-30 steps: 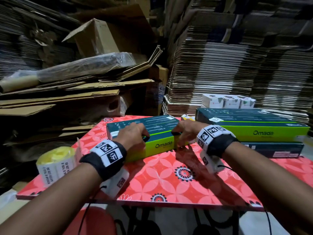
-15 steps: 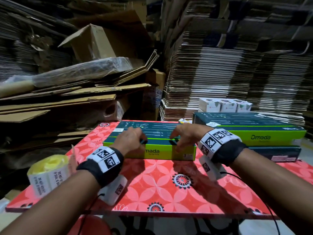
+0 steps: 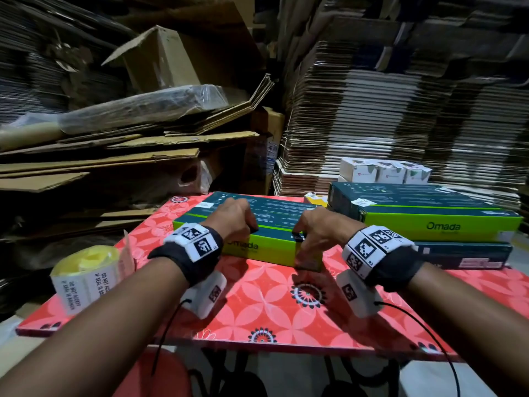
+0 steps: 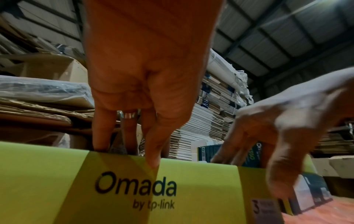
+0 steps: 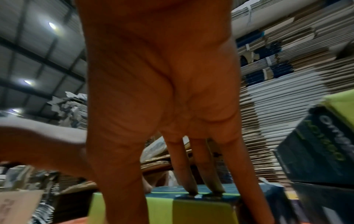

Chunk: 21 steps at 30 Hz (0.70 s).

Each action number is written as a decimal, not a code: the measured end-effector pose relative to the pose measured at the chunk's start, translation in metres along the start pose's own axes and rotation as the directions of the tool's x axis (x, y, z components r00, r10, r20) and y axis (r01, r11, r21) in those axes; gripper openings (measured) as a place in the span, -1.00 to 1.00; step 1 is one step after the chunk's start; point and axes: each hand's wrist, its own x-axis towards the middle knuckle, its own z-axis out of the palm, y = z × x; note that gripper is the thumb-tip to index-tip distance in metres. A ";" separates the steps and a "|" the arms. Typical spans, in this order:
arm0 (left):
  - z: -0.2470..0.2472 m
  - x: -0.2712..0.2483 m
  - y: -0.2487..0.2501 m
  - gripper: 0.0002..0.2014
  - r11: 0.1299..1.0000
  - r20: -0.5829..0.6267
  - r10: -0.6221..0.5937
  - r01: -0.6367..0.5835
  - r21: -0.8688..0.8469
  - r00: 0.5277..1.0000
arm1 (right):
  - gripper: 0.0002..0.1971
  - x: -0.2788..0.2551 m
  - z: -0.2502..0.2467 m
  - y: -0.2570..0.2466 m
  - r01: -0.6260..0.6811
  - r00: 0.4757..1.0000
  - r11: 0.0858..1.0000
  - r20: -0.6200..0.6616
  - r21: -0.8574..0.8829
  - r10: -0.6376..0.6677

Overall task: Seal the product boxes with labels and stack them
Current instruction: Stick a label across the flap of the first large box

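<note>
A teal and lime Omada product box (image 3: 257,247) lies flat on the red floral table (image 3: 272,305). My left hand (image 3: 234,217) holds its left half, fingers on the top face and thumb at the front top edge (image 4: 153,164). My right hand (image 3: 315,233) grips the right end, with fingers on the top (image 5: 191,191) and the thumb down the lime front face. A roll of white seal labels (image 3: 86,273) stands at the table's left edge. Two more Omada boxes (image 3: 429,222) are stacked at the right.
Small white boxes (image 3: 383,171) sit behind the stack. Tall piles of flattened cardboard (image 3: 400,110) rise behind the table, and loose cartons (image 3: 160,58) lie at the back left. A red seat (image 3: 160,376) shows below the table's near edge.
The box has turned under both hands: its right end has swung nearer to me and it now lies flat. Both hands have stayed on it.
</note>
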 end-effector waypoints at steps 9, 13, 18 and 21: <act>-0.015 -0.006 -0.004 -0.77 0.996 0.062 -0.049 0.043 0.084 0.997 | -0.66 -0.020 -0.016 -0.009 0.139 0.985 0.984 0.090 0.110 -0.149; -0.013 -0.019 0.034 -0.53 0.998 0.187 0.057 -0.059 0.005 0.981 | -0.51 -0.012 -0.026 0.025 0.020 1.000 0.974 -0.006 0.226 -0.019; 0.013 -0.018 0.072 -0.15 0.998 0.202 0.053 -0.057 0.011 0.978 | -0.44 0.004 -0.008 0.038 -0.065 0.998 0.997 -0.010 0.048 0.065; 0.025 -0.017 0.081 -0.19 0.993 0.127 0.039 -0.052 0.104 0.991 | -0.52 0.007 -0.001 0.037 -0.043 0.999 0.998 -0.009 0.043 0.043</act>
